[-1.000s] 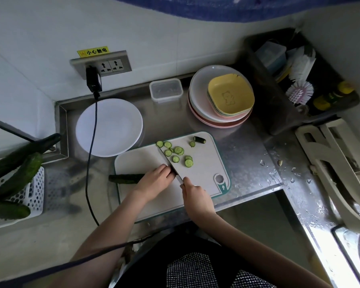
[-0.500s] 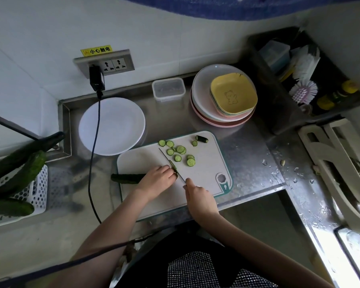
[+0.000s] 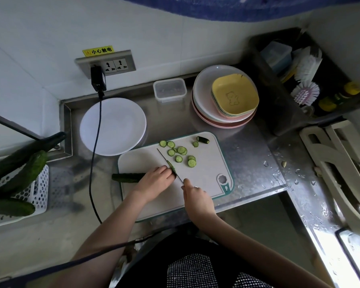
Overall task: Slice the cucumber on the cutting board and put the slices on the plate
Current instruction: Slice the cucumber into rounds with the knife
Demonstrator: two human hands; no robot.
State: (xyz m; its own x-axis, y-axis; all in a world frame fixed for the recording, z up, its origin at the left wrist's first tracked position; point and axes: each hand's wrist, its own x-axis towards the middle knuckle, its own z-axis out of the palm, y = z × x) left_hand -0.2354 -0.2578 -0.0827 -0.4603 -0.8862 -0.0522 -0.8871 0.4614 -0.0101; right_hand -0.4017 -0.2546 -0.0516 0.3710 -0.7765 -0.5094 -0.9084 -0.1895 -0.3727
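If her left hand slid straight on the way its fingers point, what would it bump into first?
Most likely the knife: the left hand points up-right, its fingers almost at the blade. Beyond lie the cucumber slices. Depth is uncertain.

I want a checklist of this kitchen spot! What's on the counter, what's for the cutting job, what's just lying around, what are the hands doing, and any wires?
Surface: steel counter, wet at right.
Job's things: cucumber on cutting board; slices on board; white plate bare.
Clutter: plate stack, clear box, basket of cucumbers.
Grips: left hand holds cucumber; right hand holds knife.
Cables: black cable crosses plate.
Surroundings: wall socket, brush tray.
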